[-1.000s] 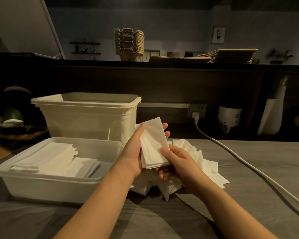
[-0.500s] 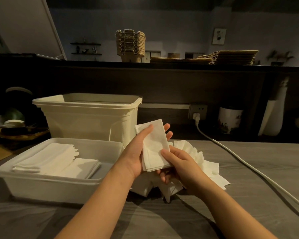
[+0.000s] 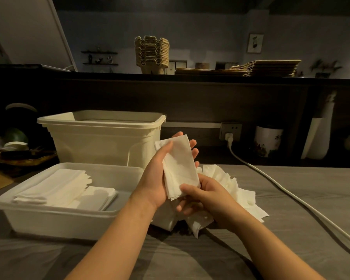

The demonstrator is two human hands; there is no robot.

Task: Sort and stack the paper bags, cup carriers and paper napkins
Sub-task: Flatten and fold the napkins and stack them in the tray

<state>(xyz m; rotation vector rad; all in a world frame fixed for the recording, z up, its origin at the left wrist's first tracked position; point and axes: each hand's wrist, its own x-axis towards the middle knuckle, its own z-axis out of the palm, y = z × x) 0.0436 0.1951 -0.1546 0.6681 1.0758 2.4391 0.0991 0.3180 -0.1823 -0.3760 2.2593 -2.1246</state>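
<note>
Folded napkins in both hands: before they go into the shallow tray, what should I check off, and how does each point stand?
1. Grip: left hand and right hand both hold the folded napkins: ok.
2. Edges squared: lower ends look uneven: not ok.
3. Room in the shallow tray: bare floor right of the two napkin stacks: ok.
4. Path to the tray: nothing between hands and tray: ok.
5. Loose napkin pile remains on the table: sorting unfinished: not ok.
6. Number of napkins held: cannot tell.
</note>
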